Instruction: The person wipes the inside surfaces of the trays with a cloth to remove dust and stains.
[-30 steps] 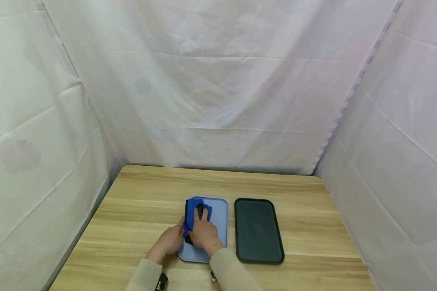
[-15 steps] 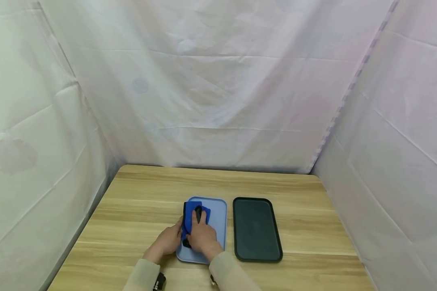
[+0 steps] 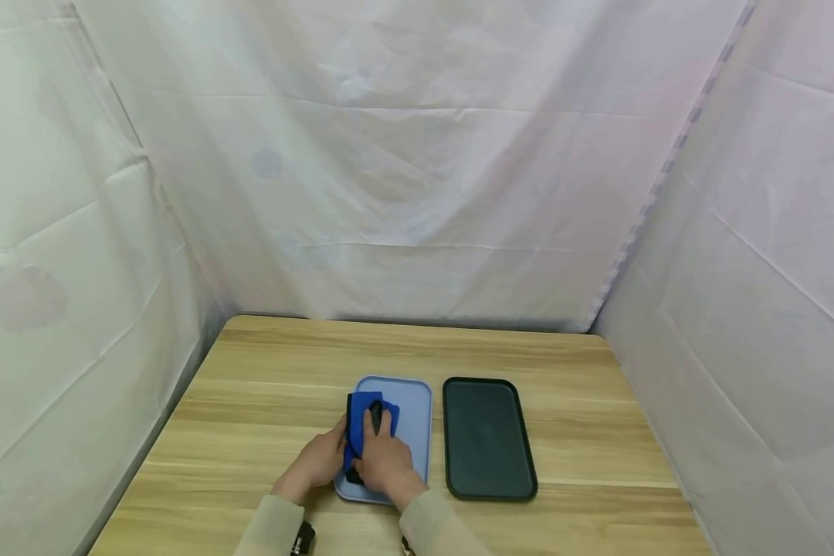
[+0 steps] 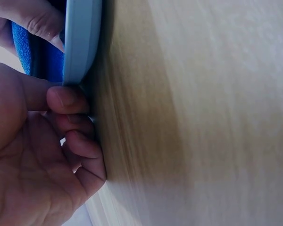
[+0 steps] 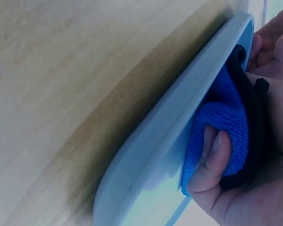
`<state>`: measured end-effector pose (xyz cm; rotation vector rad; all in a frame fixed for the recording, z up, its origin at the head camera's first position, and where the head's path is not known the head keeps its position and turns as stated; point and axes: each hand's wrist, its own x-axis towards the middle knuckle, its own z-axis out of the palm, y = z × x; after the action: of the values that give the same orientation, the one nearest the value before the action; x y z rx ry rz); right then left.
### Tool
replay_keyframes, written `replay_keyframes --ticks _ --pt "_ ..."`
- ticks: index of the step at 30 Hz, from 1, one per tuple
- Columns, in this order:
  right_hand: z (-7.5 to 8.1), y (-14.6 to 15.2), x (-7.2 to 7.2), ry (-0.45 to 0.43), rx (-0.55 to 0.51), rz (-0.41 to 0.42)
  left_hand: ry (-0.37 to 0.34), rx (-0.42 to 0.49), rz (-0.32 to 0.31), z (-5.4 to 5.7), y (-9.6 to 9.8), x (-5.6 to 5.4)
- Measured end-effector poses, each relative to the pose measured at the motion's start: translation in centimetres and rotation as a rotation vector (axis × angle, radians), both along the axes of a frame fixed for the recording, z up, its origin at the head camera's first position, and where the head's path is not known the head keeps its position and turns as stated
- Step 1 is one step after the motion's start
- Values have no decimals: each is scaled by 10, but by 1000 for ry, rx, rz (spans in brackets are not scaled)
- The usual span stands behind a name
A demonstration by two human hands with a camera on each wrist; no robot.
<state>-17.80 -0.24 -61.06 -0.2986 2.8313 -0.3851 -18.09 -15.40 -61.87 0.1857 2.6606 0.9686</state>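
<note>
A blue cloth (image 3: 364, 405) with a black edge lies bunched on the left side of a light blue tray (image 3: 415, 409). My right hand (image 3: 384, 461) holds the cloth down against the tray. In the right wrist view, fingertips (image 5: 217, 155) curl into the cloth's fuzzy blue fabric. At the tray's left side my left hand (image 3: 320, 461) pinches the rim. The left wrist view shows curled fingers (image 4: 87, 143) beside the tray's pale rim (image 4: 82, 42), close to the tabletop. Part of the cloth is hidden beneath my right hand.
A dark green tray (image 3: 489, 440) lies just right of the light blue one, with a narrow gap between. Both rest on a wood-grain table (image 3: 264, 371). White curtains (image 3: 417, 193) enclose the table at the back and on both sides.
My right hand has drawn the cloth a little way toward me along the tray's left side. The left hand stays at the rim, and the trays hold their places.
</note>
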Motion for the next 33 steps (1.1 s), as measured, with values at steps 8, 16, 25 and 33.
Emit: replay_keyframes --ticks 8,16,25,33 --pt "5 0 7 -3 -6 5 11 0 -2 1 0 0" --pt "2 -2 14 24 -22 2 23 -3 -5 1 0 2" --pt "-1 4 16 5 -27 21 18 -7 4 0 0 1" --pt "-1 19 16 -28 -37 71 25 -10 3 -1 1 2"
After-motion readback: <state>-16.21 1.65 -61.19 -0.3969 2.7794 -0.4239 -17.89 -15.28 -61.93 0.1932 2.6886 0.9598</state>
